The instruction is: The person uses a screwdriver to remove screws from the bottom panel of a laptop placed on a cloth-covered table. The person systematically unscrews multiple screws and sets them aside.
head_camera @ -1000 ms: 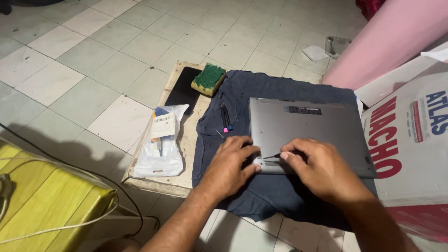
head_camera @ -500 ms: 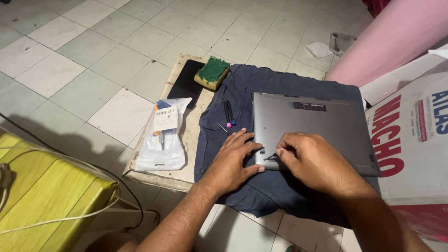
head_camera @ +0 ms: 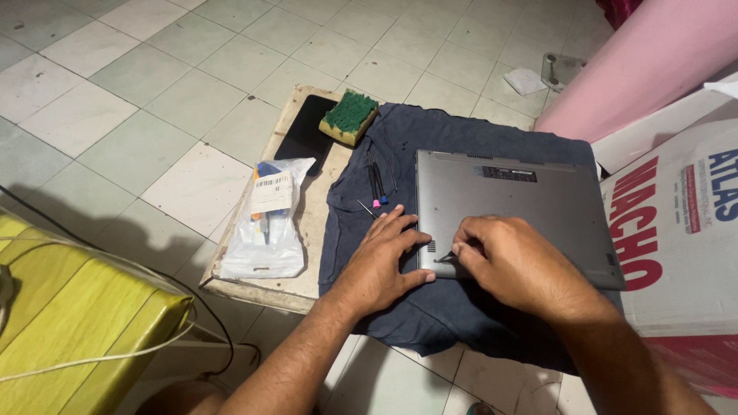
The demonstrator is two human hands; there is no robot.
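Laptop [head_camera: 511,211], grey and shut, lies bottom-up on a dark blue cloth [head_camera: 461,307] spread over a low board [head_camera: 307,253] on the tiled floor [head_camera: 154,100]. Its bottom cover is on and looks flush all round; no screws lie loose where I can see, so I judge the opening barely begun, with the cover's removal and all beneath it left to do.

At the near left corner of the laptop both hands meet. The left hand [head_camera: 384,265] lies flat with fingers spread, palm on the cloth and fingertips [head_camera: 415,230] over the laptop's left edge, gripping nothing, only pressing. The right hand [head_camera: 515,265] is curled, its fingertips [head_camera: 461,247] pinched round a thin dark tool [head_camera: 446,259] whose tip touches the cover beside a small vent at that corner. What kind of tool it is I cannot tell, for the hand hides most of it.

Beside the laptop's left edge, on the cloth, lie two small screwdrivers [head_camera: 377,188], one with a pink end and one with a blue, near the left fingertips but not touched. Farther left a white plastic bag [head_camera: 265,230] rests on the board, and at the board's far end a green and yellow sponge [head_camera: 350,115] sits next to a black phone [head_camera: 304,134]. A cardboard box [head_camera: 676,230] stands just right of the laptop.
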